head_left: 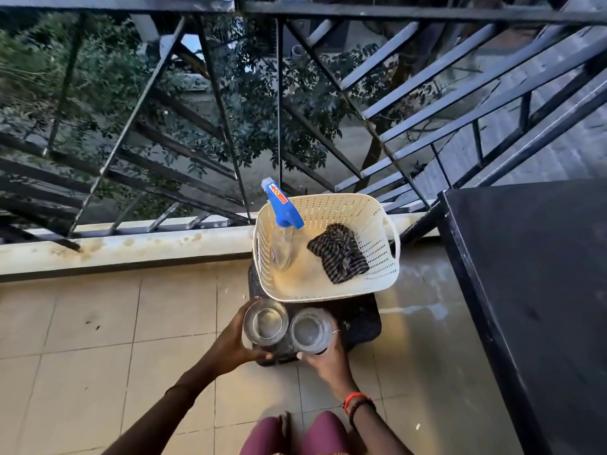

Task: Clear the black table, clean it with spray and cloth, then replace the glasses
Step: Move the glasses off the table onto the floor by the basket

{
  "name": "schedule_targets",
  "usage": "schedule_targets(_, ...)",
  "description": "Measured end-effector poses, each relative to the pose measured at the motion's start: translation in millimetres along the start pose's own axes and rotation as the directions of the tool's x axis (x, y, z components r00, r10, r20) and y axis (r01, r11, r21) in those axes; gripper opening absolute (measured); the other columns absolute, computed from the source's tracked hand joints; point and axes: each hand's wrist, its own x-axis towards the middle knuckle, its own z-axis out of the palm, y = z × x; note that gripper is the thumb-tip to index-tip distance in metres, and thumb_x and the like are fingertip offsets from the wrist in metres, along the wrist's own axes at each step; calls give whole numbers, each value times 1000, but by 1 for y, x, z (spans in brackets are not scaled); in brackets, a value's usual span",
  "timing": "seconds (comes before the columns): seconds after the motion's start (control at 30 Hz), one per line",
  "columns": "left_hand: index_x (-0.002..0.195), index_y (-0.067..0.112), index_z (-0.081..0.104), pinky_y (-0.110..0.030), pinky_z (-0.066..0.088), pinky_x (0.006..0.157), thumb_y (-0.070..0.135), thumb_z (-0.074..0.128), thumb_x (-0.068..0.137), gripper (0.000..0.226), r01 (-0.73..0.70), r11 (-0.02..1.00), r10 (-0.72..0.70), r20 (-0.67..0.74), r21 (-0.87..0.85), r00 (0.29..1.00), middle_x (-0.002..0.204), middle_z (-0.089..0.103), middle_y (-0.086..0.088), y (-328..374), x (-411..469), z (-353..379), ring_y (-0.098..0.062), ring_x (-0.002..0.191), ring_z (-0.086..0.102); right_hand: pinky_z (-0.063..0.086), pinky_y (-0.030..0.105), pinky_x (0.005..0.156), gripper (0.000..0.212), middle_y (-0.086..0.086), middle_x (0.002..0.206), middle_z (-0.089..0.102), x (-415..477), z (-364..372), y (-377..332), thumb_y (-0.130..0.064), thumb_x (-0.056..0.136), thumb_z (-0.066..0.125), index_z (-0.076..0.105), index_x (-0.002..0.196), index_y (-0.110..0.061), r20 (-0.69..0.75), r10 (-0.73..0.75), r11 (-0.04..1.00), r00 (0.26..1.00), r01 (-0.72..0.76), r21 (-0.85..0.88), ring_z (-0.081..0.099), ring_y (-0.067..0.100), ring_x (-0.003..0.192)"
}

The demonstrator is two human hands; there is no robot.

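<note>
Two glasses (pixel 266 321), one spray bottle (pixel 286 218), one striped cloth (pixel 338 254), one cream basket (pixel 371 211) and one black table (pixel 532 274).

I see the left glass (pixel 266 321) and right glass (pixel 311 330), both clear and shiny. The basket (pixel 377 257) is cream plastic full of little holes. The cloth (pixel 340 254) looks soft and crumpled. The table (pixel 532 274) is black, dull and scuffed. The floor tiles (pixel 82 323) look smooth.

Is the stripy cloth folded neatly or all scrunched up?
Scrunched up: the cloth lies in a wrinkled heap inside the basket.
</note>
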Motion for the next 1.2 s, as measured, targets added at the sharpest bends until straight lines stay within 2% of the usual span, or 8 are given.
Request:
schedule_targets(0.13,145,36,14,-9,25,108,48,90,52,120,26,999,-25,-27,42,999,150,20,24,-4,-9,0,15,135,22,26,1,100,105,0,138,41,-3,1,2,3,54,82,23,136,-25,57,70,997,996,-71,26,38,-10,121)
schedule_targets(0.23,148,30,13,-19,24,109,53,88,50,125,52,997,-47,-83,58,995,145,14,31,-2,-21,-3,13,133,19,22,-3,99,112,-4,141,34,-9,-1,-4,5,56,80,15,141,-24,74,124,992,990,-125,13,33,-2,127)
schedule_targets(0.4,143,24,33,-26,35,103,57,82,57,104,118,988,-87,-265,104,960,137,38,18,19,-60,0,0,125,38,29,13,104,117,1,150,25,-22,-10,-14,6,60,78,7,147,-27,19,195,981,981,-196,7,26,12,137)
schedule_targets(0.5,126,32,44,-25,43,92,70,67,63,77,93,988,-45,-338,126,940,121,51,23,33,-82,9,5,109,52,27,9,95,104,3,149,25,-32,-23,-30,8,70,71,9,149,-20,-33,267,964,963,-267,-1,25,6,132)
schedule_targets(0.8,104,37,46,-30,50,69,51,60,84,28,-69,973,142,-333,220,932,93,59,14,123,-108,38,-6,87,59,29,29,112,73,9,142,39,-75,-65,-97,7,79,61,29,143,-8,-195,252,968,948,-245,64,38,16,130)
schedule_targets(0.97,107,26,51,-31,49,77,42,55,88,25,-187,962,234,-253,199,939,99,60,4,178,-94,54,-14,92,59,42,33,103,56,4,131,49,-103,-99,-130,1,83,60,43,134,-14,-337,186,982,923,-165,92,50,15,117)
schedule_targets(1.07,106,24,51,-31,45,85,38,53,93,20,-283,941,317,-188,186,930,101,58,2,217,-83,67,-17,98,56,43,21,97,47,4,129,52,-124,-128,-145,0,85,57,48,129,-15,-416,161,985,895,-117,129,52,14,118)
schedule_targets(1.2,114,28,48,-40,48,87,60,39,91,40,-371,909,389,-65,193,919,106,58,1,261,-72,95,-19,100,57,45,17,93,39,4,121,56,-160,-171,-159,0,84,57,54,122,-9,-579,120,988,807,-40,149,56,14,111)
